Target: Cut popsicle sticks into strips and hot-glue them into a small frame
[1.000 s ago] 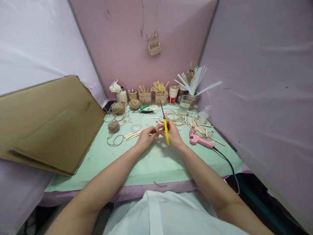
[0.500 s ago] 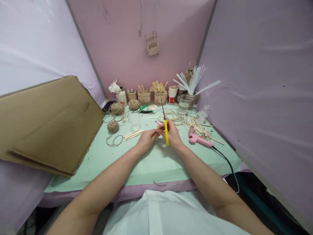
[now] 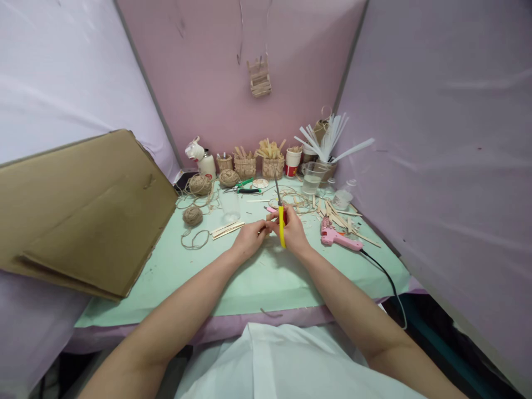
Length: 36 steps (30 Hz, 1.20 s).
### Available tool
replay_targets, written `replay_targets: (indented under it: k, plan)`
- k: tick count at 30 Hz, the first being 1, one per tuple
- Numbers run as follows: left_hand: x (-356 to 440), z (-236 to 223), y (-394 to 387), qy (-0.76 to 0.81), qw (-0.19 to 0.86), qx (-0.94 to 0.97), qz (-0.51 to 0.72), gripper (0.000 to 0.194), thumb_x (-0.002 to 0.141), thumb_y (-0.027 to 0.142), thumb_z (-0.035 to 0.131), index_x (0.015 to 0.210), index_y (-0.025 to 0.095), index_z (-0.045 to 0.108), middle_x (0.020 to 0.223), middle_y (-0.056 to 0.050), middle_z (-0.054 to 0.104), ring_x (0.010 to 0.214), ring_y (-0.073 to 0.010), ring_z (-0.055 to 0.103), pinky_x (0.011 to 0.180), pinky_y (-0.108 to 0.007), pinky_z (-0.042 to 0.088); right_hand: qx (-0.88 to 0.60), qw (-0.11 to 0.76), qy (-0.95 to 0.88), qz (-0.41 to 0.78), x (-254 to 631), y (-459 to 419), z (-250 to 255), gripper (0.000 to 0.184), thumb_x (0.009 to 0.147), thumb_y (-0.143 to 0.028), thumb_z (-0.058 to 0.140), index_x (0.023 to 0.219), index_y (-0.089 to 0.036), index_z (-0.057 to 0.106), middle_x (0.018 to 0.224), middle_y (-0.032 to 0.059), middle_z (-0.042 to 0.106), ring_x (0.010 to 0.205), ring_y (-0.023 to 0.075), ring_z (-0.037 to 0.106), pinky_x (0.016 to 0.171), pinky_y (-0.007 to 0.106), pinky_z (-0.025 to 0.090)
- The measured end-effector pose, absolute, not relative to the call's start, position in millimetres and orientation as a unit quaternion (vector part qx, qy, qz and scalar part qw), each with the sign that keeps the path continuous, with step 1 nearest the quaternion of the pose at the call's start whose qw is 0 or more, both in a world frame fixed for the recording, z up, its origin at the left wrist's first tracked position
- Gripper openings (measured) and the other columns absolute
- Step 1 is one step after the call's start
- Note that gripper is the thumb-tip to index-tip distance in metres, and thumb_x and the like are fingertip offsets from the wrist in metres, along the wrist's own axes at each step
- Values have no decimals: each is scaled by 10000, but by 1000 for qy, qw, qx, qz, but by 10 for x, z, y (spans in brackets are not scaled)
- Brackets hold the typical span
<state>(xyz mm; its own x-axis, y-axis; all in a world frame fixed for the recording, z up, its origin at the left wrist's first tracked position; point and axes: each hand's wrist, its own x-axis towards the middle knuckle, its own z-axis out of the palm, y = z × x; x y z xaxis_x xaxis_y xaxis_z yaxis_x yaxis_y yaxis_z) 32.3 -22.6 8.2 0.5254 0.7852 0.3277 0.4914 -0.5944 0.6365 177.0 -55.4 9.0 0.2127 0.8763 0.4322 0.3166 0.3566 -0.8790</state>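
My right hand (image 3: 295,230) is closed around yellow-handled scissors (image 3: 282,227), whose dark blades point up and away from me. Its fingertips meet those of my left hand (image 3: 248,240) over the middle of the table. Between them shows a small tan wooden piece (image 3: 268,218), pinched by my left hand and mostly hidden by the fingers. Just left of that hand lie several thin wooden sticks (image 3: 227,229). A clear plastic cup (image 3: 230,208) stands behind them. Beyond the scissors, loose twine (image 3: 297,199) spreads over the table.
A pink glue gun (image 3: 338,238) with a black cord lies at right, beside scattered wood strips (image 3: 343,219). Green-handled pliers (image 3: 245,189), twine balls (image 3: 192,216) and stick-filled baskets (image 3: 273,167) are at the back. A large cardboard sheet (image 3: 95,216) leans at left.
Both hands stay almost in place. The scissors' handle has shifted very slightly left and toward me; everything on the table stays as it was.
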Motion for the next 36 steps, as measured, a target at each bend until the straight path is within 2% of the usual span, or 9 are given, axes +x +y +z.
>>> replay_targets:
  k: [4,9,17,21,36]
  plan:
    - [341,55,-256,402,204,838,307,187,829,233,485,877,184,658,795,-34,700,698,-153,605,652,-230,416,-524,613,-556,203,1672,-613,150,305,678,-285,659,884,-235,439,937,25,645,701,156,587,671,303,473]
    - [371,60,-302,409,181,840,307,237,849,263,456,936,179,659,826,-65,704,712,-177,611,648,-248,415,-547,620,-530,189,1574,-653,220,301,662,-288,664,833,-240,420,836,0,641,672,163,597,660,308,479]
    - [281,143,-209,328,328,838,288,186,755,166,485,844,167,648,825,-9,685,772,-152,591,732,-235,439,-533,626,-538,188,1599,-665,210,277,682,-278,646,850,-239,428,831,7,646,697,172,615,697,330,495]
    - [227,127,-113,306,377,834,262,186,743,172,479,811,160,652,770,8,656,722,-137,571,710,-234,446,-515,635,-541,195,1614,-661,175,281,692,-263,651,861,-238,428,829,9,641,706,174,621,681,324,505]
    - [200,113,-63,292,379,840,257,209,754,215,507,845,163,688,799,-1,673,749,-142,582,743,-234,443,-506,610,-567,223,1664,-666,126,278,699,-293,668,851,-234,443,842,8,647,695,168,617,667,320,503]
